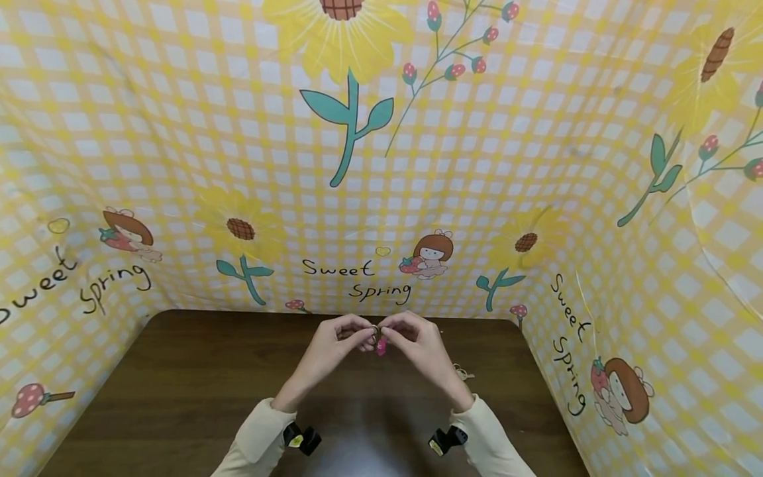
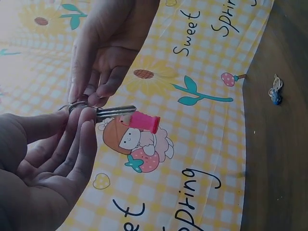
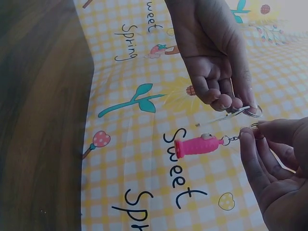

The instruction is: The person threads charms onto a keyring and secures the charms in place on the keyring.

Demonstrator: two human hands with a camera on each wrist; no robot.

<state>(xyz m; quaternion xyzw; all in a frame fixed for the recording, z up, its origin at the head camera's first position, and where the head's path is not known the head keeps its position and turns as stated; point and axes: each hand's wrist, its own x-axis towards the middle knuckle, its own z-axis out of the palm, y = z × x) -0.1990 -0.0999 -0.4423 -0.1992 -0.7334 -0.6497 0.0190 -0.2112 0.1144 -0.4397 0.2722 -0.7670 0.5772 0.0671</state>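
Note:
Both hands meet over the far edge of the table. My left hand [image 1: 334, 348] pinches a metal key ring [image 3: 260, 112] between thumb and fingers, its keys [image 2: 113, 112] hanging from it. My right hand [image 1: 420, 341] pinches the small ring end of a pink keychain charm [image 3: 199, 146], right beside the key ring. A short chain [image 3: 233, 138] joins the charm to that end, and the charm dangles below the fingertips. In the left wrist view, the charm overlaps the key tips. The fingers partly hide where the two rings come together.
Another set of keys [image 1: 463, 373] with a blue charm [image 2: 275, 97] lies on the dark wooden table [image 1: 179, 397], near my right wrist. A yellow checked cloth [image 1: 477, 132] with flower prints stands around the back and sides. A black wrist camera [image 1: 302, 438] sits under each sleeve.

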